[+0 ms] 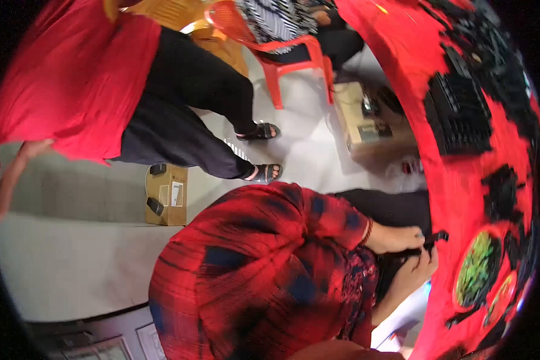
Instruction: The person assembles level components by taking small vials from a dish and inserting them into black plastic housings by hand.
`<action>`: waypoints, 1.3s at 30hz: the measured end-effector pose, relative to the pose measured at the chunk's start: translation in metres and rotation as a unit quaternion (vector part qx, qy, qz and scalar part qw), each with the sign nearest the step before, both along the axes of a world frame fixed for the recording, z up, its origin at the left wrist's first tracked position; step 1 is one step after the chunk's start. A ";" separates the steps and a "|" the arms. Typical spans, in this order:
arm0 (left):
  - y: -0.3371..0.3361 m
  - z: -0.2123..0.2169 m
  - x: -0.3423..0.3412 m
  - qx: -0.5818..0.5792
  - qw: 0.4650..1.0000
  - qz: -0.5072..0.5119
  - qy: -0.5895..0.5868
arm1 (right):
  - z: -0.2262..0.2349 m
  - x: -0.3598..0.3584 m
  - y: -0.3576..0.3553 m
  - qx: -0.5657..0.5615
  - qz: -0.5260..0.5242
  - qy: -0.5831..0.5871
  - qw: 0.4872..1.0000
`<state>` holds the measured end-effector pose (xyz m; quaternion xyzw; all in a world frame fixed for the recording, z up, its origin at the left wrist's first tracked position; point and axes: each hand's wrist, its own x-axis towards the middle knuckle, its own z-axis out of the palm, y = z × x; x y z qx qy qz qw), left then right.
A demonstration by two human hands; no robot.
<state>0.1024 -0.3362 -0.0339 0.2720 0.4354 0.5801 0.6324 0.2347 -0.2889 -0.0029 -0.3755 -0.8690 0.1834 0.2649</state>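
My two hands are close together at the edge of a red-covered table. My left hand, below a plaid cuff and dark bracelet, curls its fingers round a small black part. One end of that part sticks out over the red cloth. Just below, my right hand has its fingers bent against the same part, closed near the left fingertips. The part's exact kind is too small to tell. Nearest on the table is a round dish of green pieces, with loose black pieces lying beyond.
Black stacked trays stand farther along the table. A cardboard box and a clear plastic bag are beside it on the floor. A red chair holds a seated person; another person stands left, near a small carton.
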 end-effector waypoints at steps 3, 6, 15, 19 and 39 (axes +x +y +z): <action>0.001 0.010 -0.010 0.104 0.991 0.064 0.057 | 0.007 -0.014 -0.009 -0.013 0.001 0.058 0.998; -0.002 0.011 -0.018 0.072 0.993 0.077 0.057 | 0.021 -0.028 -0.017 -0.023 -0.036 0.116 0.992; -0.001 0.031 -0.021 0.020 0.998 -0.002 -0.053 | 0.030 -0.023 -0.022 0.060 -0.120 0.032 0.990; -0.002 0.034 -0.017 0.014 0.996 0.000 -0.085 | 0.035 -0.017 -0.017 0.070 -0.093 0.029 0.993; -0.009 0.025 -0.024 -0.046 0.994 -0.044 -0.084 | 0.045 -0.005 -0.013 0.112 -0.022 -0.053 0.992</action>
